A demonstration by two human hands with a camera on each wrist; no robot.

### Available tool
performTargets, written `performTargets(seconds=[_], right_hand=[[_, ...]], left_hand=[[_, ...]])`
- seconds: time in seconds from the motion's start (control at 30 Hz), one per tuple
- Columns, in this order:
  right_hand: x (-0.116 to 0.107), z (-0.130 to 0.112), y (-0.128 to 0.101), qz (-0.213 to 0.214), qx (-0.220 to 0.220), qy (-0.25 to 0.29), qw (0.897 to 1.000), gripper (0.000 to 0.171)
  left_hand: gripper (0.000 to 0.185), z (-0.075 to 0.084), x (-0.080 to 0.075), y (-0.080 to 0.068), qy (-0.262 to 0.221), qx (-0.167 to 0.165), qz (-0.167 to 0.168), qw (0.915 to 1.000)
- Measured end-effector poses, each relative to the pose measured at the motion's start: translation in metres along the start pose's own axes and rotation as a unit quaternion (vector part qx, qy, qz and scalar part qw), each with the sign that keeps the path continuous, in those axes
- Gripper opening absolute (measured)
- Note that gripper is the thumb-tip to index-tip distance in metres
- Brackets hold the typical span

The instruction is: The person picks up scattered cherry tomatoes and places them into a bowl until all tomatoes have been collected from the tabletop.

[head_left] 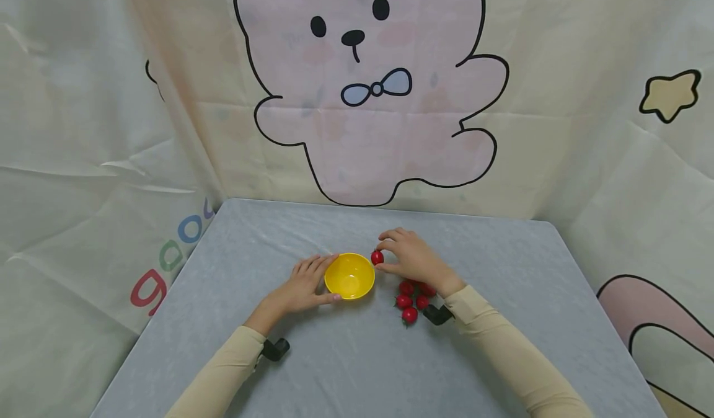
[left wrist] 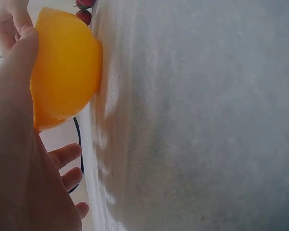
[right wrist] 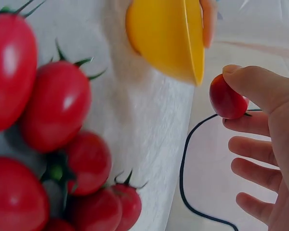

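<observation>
A small yellow bowl [head_left: 349, 276] stands upright on the table, and nothing shows inside it. My left hand [head_left: 304, 284] holds it from the left, thumb at the near rim and index finger at the far rim. Just right of the rim, my right hand [head_left: 414, 258] pinches a red cherry tomato [right wrist: 228, 97] between thumb and index finger; its other fingers are spread apart. Several more cherry tomatoes [head_left: 409, 315], some with green stems, lie in a cluster below the right hand. The right hand and wrist hide part of that cluster.
A pale grey-blue cloth [head_left: 346, 368] covers the table. Cream curtains printed with a pink bear [head_left: 362, 139] hang behind it and at both sides. Each wrist carries a small black camera mount; the right one [head_left: 437, 314] is close beside the clustered tomatoes.
</observation>
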State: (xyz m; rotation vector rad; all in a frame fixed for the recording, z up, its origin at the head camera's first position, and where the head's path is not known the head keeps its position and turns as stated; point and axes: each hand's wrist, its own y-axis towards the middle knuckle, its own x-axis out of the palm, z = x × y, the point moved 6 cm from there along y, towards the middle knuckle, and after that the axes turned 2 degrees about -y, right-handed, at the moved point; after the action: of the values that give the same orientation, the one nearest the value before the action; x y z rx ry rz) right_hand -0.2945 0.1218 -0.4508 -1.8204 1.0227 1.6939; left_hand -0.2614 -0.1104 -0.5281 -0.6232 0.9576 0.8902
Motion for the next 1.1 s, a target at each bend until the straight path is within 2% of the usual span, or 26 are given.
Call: performTargets(seconds=[0.17,0.37,0.6,1.1], right_hand=[[0.002,-0.010,0.005,-0.005,-0.018,0.001,1.000,0.038],[0.010,-0.017,0.009,-0.017,-0.023,-0.001,1.000,0.040],[0.018,-0.024,0.010,-0.012,-0.036,0.007,0.999,0.040],[0.039,-0.025,0.013,-0.019,-0.028,0.008,0.999,0.041]], left_hand=[[0.097,-0.001,0.001,0.001,0.001,-0.006,-0.006,1.0000],[0.096,0.002,-0.001,-0.001,0.001,0.000,0.002,1.0000],[0.094,0.002,-0.001,-0.002,-0.002,0.010,0.008,0.9999],[0.094,0.003,0.001,-0.003,0.000,0.003,0.003,1.0000]])
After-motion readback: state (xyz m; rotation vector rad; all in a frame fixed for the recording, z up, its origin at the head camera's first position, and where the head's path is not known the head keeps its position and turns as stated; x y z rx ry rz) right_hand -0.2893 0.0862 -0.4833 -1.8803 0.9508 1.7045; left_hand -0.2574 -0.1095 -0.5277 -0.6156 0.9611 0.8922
